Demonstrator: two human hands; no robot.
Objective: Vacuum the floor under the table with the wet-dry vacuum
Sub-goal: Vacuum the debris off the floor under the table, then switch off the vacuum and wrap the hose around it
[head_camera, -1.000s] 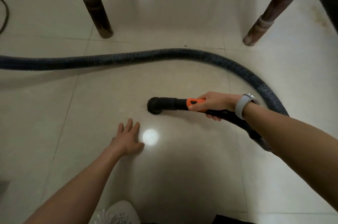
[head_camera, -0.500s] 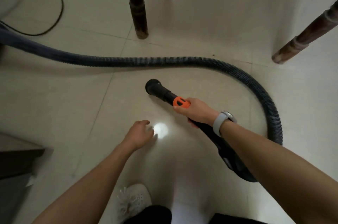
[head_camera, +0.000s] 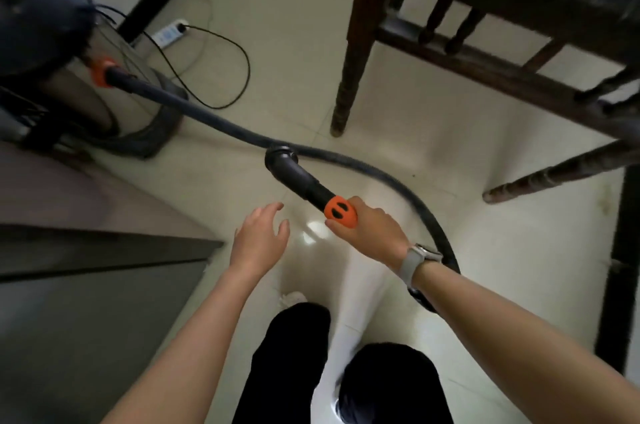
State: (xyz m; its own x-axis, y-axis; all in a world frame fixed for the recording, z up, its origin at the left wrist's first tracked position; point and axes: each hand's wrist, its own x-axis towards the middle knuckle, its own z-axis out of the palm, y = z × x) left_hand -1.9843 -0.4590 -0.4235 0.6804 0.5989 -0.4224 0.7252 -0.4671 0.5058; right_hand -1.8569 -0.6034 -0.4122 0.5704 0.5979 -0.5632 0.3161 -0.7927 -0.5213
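Right hand [head_camera: 372, 229]: wrapped round the vacuum wand at its orange collar [head_camera: 340, 211], thumb along the near side; a grey-strapped watch [head_camera: 417, 261] on the wrist.
Left hand [head_camera: 258, 240]: holding nothing, fingers spread and loosely bent, raised above the floor, just left of the orange collar and apart from it.
Wand [head_camera: 299, 178]: black tube, slanting up and left from the right hand; round open nozzle end [head_camera: 278, 155] lifted, crossing in front of the hose.
Hose [head_camera: 214, 120]: dark and ribbed, running from an orange coupling [head_camera: 102, 72] on the vacuum, down and right along the floor, past the nozzle, then curving round behind the right wrist.
Wet-dry vacuum [head_camera: 69, 77]: at upper left, dark top over a metal drum, standing on the floor, well apart from both hands; blurred.
Floor [head_camera: 277, 43]: pale glossy tiles, with a bright reflected spot [head_camera: 313, 229] between the two hands.
Table [head_camera: 485, 8]: dark wood, at upper right; one turned leg [head_camera: 349, 70] standing beyond the hose, another leg [head_camera: 554, 174] slanting in from the right.
Power strip [head_camera: 169, 32]: white, on the floor beyond the vacuum, a black cable [head_camera: 242, 77] looping from it.
Lower left: a grey surface with a dark edge [head_camera: 104, 243]; cannot tell what it belongs to.
Bottom: black trouser legs [head_camera: 291, 371] and a white shoe [head_camera: 292, 299].
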